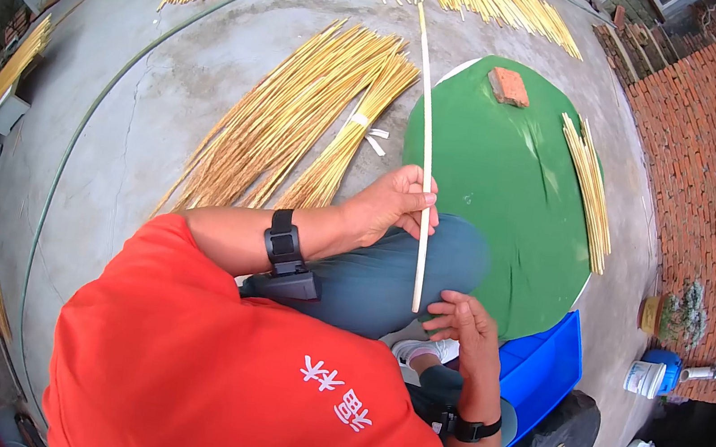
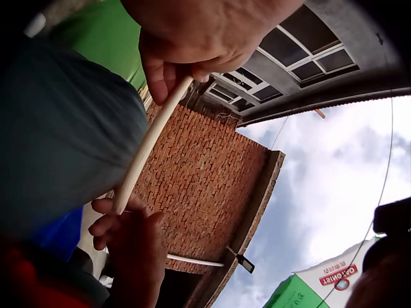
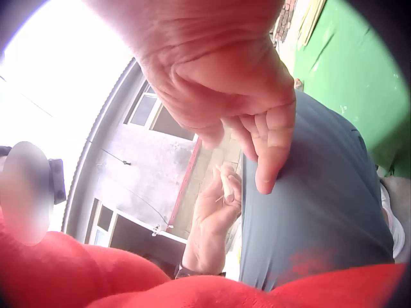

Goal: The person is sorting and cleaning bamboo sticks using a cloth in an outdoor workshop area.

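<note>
My left hand [image 1: 395, 203] pinches a long pale stalk [image 1: 420, 263] between thumb and fingers. The stalk stands out away from the body, its blunt near end over the blue-grey trouser knee. Beside that end is my right hand [image 1: 468, 327], its fingers loosely bent and holding nothing. From the left wrist, the stalk [image 2: 149, 140] runs down from the left fingers, and its end overlaps the right hand [image 2: 133, 247]. In the right wrist view the right hand [image 3: 237, 83] hangs with relaxed fingers, and the left hand [image 3: 217, 208] appears beyond it.
Bundles of yellow stalks [image 1: 273, 113] lie on the concrete ahead, one tied with a white strip. To the right is a green round surface [image 1: 492, 169] bearing a brick [image 1: 509, 87] and a stalk bundle [image 1: 585, 195]. A blue bin [image 1: 555, 362] stands near the right arm.
</note>
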Demonstrator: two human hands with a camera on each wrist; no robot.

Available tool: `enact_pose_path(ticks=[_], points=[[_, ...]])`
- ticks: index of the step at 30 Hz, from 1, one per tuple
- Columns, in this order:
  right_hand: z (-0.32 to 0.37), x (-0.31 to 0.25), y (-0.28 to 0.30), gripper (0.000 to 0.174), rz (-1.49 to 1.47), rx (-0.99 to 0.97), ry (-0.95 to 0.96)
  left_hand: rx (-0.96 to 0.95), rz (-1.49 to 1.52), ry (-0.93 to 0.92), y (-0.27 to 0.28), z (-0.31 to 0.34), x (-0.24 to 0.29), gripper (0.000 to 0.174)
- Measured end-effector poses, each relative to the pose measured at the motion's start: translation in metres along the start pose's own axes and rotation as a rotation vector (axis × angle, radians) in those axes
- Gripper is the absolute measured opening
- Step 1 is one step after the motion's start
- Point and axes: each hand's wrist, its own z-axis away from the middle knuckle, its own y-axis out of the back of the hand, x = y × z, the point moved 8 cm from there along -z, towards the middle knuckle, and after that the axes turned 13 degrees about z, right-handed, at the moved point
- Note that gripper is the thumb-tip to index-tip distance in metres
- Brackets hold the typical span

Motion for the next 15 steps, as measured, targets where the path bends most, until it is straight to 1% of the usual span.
enact_pose_path(ticks=[1, 3, 5, 7, 9, 10, 11, 12, 13, 14, 15], points=[[0.008, -0.003, 0.021, 0.029, 0.048, 0.121, 0.066, 0.069, -0.041, -0.05, 0.016, -0.001, 0.014, 0.011], [0.035, 0.007, 0.07, 0.027, 0.149, 0.31, 0.046, 0.225, -0.124, -0.084, 0.065, -0.007, 0.034, 0.013], [0.071, 0.022, 0.113, 0.025, 0.216, 0.455, 0.004, 0.42, -0.214, -0.027, 0.125, -0.005, 0.037, 0.013], [0.113, 0.044, 0.147, 0.023, 0.297, 0.649, -0.078, 0.515, -0.297, 0.086, 0.165, 0.003, 0.029, 0.014], [0.154, 0.059, 0.162, 0.022, 0.405, 0.814, -0.125, 0.577, -0.327, 0.161, 0.202, -0.004, 0.02, 0.014], [0.171, 0.066, 0.163, 0.021, 0.411, 0.86, -0.167, 0.575, -0.369, 0.156, 0.212, -0.019, 0.025, 0.014], [0.182, 0.075, 0.161, 0.021, 0.406, 0.862, -0.18, 0.575, -0.412, 0.15, 0.221, -0.038, 0.036, 0.014], [0.197, 0.085, 0.162, 0.021, 0.413, 0.916, -0.208, 0.603, -0.433, 0.04, 0.21, -0.062, 0.066, 0.013], [0.208, 0.092, 0.16, 0.021, 0.42, 0.969, -0.238, 0.499, -0.448, -0.032, 0.219, -0.104, 0.099, 0.027], [0.213, 0.094, 0.155, 0.021, 0.462, 0.976, -0.246, 0.517, -0.551, -0.242, 0.205, -0.131, 0.145, 0.053], [0.215, 0.097, 0.149, 0.021, 0.458, 0.981, -0.26, 0.478, -0.647, -0.325, 0.197, -0.151, 0.186, 0.079]])
